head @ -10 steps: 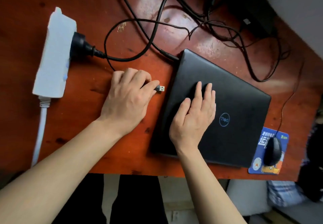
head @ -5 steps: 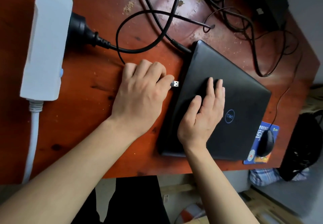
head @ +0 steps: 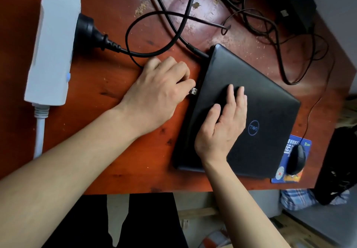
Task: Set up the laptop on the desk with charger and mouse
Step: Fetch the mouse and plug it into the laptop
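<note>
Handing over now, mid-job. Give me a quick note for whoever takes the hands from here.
Left hand: pinches the USB plug, tip just short of the side of the laptop.
Right hand: flat on the closed laptop, steadying it.
Done: charger lead at the laptop's rear corner, seemingly in; mains plug in the strip; mouse on its pad.
Left: seat the USB plug, open the laptop.

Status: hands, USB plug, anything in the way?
Left hand pinches silver USB plug, tip at side edge of closed black laptop, not inserted. Right hand flat on laptop. Black charger cable joins far corner, clear of plug.
</note>
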A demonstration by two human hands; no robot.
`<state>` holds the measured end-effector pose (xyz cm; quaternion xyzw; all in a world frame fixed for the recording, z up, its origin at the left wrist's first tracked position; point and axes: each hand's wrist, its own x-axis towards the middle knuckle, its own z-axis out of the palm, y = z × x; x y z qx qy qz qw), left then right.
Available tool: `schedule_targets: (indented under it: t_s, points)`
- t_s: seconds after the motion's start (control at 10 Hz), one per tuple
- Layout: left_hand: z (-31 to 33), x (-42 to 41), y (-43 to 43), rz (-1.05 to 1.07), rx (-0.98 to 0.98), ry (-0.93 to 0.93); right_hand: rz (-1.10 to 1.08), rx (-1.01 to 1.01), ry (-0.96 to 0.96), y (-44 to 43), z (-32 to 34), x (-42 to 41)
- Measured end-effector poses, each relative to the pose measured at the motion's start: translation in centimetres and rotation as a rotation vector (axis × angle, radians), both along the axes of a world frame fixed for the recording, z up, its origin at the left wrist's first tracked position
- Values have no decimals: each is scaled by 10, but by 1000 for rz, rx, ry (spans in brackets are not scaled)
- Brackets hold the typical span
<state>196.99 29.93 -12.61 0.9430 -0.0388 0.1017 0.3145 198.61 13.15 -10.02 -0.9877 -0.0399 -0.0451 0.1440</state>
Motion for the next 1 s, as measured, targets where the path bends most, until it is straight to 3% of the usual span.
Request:
schedule_targets:
  t_s: [0.4,0.8,1.0]
  points:
    - [-1,3,2,-62,-12,-18,8,-10,-8,-2,-3,0]
    - [4,-8,3,-1,67,-56,4,-15,-9,-5,-4,0]
    - [5,-24,8,97,-27,-37,1,-24,-3,-5,-3,0]
